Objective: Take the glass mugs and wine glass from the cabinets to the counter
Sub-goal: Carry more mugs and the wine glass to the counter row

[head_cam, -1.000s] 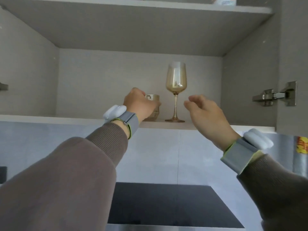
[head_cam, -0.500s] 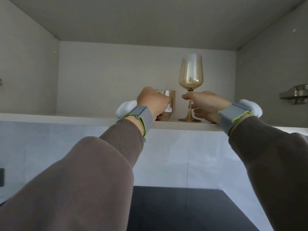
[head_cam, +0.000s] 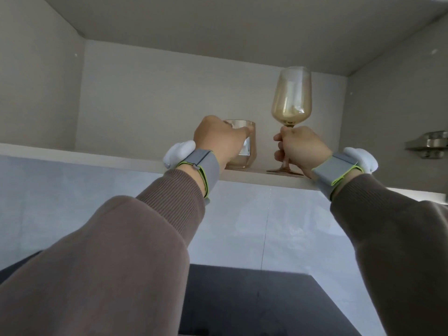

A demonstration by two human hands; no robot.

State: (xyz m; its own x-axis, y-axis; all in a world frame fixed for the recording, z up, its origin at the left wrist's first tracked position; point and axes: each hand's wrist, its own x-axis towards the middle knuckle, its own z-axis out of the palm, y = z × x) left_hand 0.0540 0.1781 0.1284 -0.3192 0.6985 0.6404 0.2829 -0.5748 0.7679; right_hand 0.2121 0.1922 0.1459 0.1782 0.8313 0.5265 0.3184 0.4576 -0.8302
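Observation:
An amber glass mug (head_cam: 247, 144) stands on the cabinet shelf (head_cam: 97, 157), near its front edge. My left hand (head_cam: 218, 139) is wrapped around the mug's left side and hides much of it. Right of it stands an amber wine glass (head_cam: 291, 98), its foot resting on the shelf. My right hand (head_cam: 299, 147) is closed around the stem, just below the bowl. Both wrists carry grey bands with white sensors.
The open cabinet has grey walls and another shelf overhead. A metal door hinge (head_cam: 429, 144) sticks out on the right wall. Below the shelf is a pale tiled wall (head_cam: 242, 214), and a dark cooktop (head_cam: 254, 299) lies under my arms.
My right hand went from open beside the wine glass to closed around its stem. My left hand stayed on the mug. The view tilted upward and drew closer to the shelf.

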